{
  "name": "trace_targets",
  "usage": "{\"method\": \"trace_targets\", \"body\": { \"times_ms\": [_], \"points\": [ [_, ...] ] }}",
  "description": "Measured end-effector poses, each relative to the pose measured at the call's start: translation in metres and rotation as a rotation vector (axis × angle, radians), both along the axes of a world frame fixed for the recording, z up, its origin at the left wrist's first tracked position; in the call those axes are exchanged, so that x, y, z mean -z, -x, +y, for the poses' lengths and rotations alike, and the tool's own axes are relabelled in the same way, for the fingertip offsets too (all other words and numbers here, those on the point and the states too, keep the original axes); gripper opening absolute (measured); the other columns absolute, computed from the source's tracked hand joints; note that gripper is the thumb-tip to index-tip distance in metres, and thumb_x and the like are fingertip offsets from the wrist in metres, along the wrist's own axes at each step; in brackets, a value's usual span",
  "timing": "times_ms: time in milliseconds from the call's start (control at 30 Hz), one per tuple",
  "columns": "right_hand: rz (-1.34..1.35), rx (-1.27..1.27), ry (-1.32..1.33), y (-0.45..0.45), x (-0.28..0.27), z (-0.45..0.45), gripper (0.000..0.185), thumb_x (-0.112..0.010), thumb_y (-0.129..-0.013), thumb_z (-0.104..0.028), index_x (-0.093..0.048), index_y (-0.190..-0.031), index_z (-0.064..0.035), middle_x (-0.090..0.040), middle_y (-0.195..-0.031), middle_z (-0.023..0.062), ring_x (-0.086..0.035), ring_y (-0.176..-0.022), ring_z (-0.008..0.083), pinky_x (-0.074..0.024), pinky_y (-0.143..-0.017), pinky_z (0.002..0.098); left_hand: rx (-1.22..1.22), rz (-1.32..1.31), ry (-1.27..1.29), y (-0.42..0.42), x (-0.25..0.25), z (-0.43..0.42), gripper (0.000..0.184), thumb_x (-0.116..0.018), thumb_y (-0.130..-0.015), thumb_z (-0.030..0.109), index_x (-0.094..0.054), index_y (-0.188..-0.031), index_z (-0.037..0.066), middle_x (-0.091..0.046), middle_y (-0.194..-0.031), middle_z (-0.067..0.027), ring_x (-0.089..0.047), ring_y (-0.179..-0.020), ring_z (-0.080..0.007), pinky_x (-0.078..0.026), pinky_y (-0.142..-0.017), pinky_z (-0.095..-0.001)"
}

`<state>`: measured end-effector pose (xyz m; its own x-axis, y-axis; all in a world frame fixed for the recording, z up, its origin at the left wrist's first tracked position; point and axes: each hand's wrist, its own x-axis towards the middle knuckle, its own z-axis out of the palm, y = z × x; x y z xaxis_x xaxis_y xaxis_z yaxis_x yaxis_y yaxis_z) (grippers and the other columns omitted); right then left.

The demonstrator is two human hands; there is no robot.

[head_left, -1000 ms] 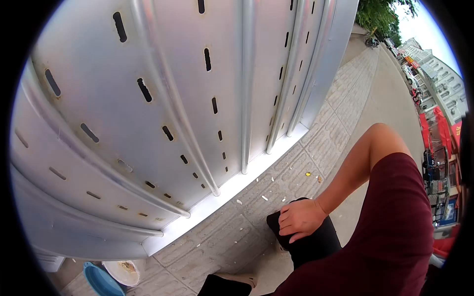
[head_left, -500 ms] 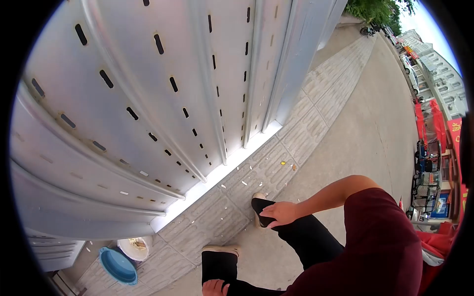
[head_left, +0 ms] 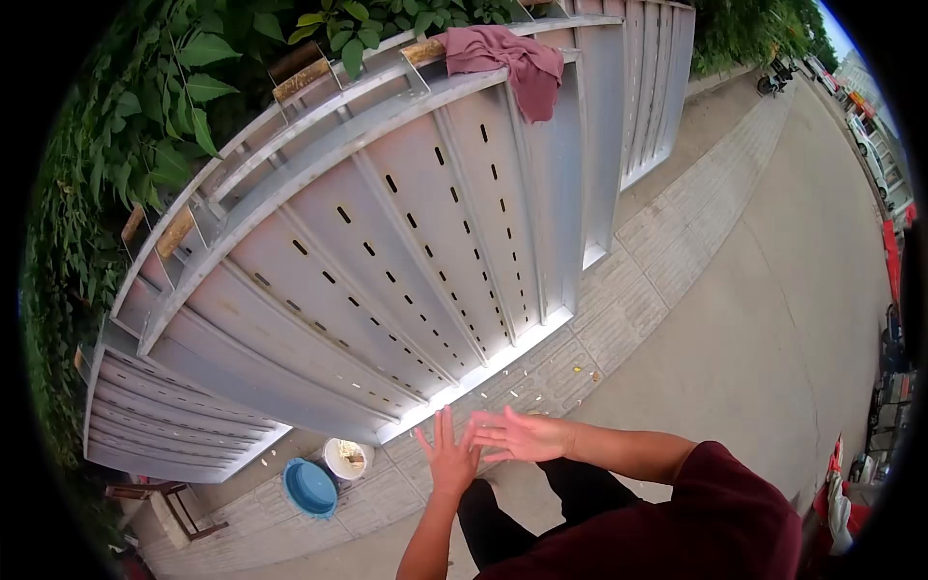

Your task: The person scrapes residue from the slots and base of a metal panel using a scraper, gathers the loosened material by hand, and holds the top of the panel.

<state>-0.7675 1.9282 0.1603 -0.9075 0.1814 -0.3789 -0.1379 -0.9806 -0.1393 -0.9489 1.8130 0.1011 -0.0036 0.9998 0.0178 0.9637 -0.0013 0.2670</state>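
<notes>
My left hand (head_left: 451, 458) is raised in front of my body, fingers spread, palm side not clear. Close beside it on the right, my right hand (head_left: 522, 437) is held out with its fingers apart, their tips near or overlapping the left fingers. Nothing shows in either hand. Beyond them stands a large grey metal panel (head_left: 387, 261) with ribs and rows of slots. A dull red cloth (head_left: 507, 63) hangs over its top edge. Below the hands are my legs in black trousers (head_left: 493, 517).
A blue basin (head_left: 310, 488) and a white bucket (head_left: 346, 459) stand on the paving left of my hands. A brown wooden frame (head_left: 179, 507) is farther left. Leaves (head_left: 116, 145) hang behind the panels. Parked vehicles line the road at right.
The view has pulled up and back, showing the panel's top and the cloth. Both hands have left the knees and come up together in front of my body.
</notes>
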Motion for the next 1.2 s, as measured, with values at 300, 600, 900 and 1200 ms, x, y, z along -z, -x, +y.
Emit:
{"method": "trace_targets", "body": {
  "times_ms": [300,600,900,1200],
  "points": [
    [-0.697,-0.033,-1.484,-0.033,-0.144,0.168,0.031,-0.051,-0.096,-0.014,-0.055,-0.125,-0.0050,-0.068,-0.080,0.0061,-0.065,-0.091,0.0188,-0.0476,-0.089,0.0328,-0.450,-0.146,-0.036,0.147,-0.177,0.080,0.062,-0.049,-0.084,-0.005,-0.039,-0.142,0.015,-0.069,-0.096,-0.0162,-0.066,-0.078,-0.0347,-0.053,-0.075,-0.0417],
    [-1.288,0.385,-2.379,0.030,-0.226,0.434,0.061,-0.068,-0.084,-0.025,-0.044,-0.138,-0.0072,-0.047,-0.141,0.0152,-0.041,-0.131,0.0322,-0.0354,-0.108,0.0409,-0.470,0.463,-0.443,0.375,-0.270,0.257,0.063,-0.056,-0.077,-0.001,-0.041,-0.138,0.009,-0.049,-0.133,-0.0138,-0.046,-0.124,-0.0339,-0.041,-0.100,-0.0468],
    [-1.778,0.076,-2.407,0.050,-0.181,0.464,0.055,-0.046,-0.093,-0.056,-0.052,-0.136,-0.0230,-0.053,-0.135,0.0008,-0.042,-0.128,0.0250,-0.0262,-0.107,0.0460,-0.476,0.477,-0.300,0.427,-0.256,0.285,0.038,-0.058,-0.073,0.002,-0.055,-0.110,0.006,-0.058,-0.110,-0.0121,-0.053,-0.105,-0.0336,-0.046,-0.088,-0.0454],
    [-1.784,0.191,-2.481,0.036,-0.188,0.481,0.051,-0.053,-0.087,-0.059,-0.072,-0.106,-0.0160,-0.060,-0.114,0.0030,-0.050,-0.112,0.0244,-0.0318,-0.098,0.0414,-0.598,0.442,-0.498,0.373,-0.267,0.238,0.048,-0.064,-0.075,0.003,-0.054,-0.121,0.007,-0.058,-0.117,-0.0132,-0.050,-0.113,-0.0345,-0.040,-0.100,-0.0423]
  ]
}}
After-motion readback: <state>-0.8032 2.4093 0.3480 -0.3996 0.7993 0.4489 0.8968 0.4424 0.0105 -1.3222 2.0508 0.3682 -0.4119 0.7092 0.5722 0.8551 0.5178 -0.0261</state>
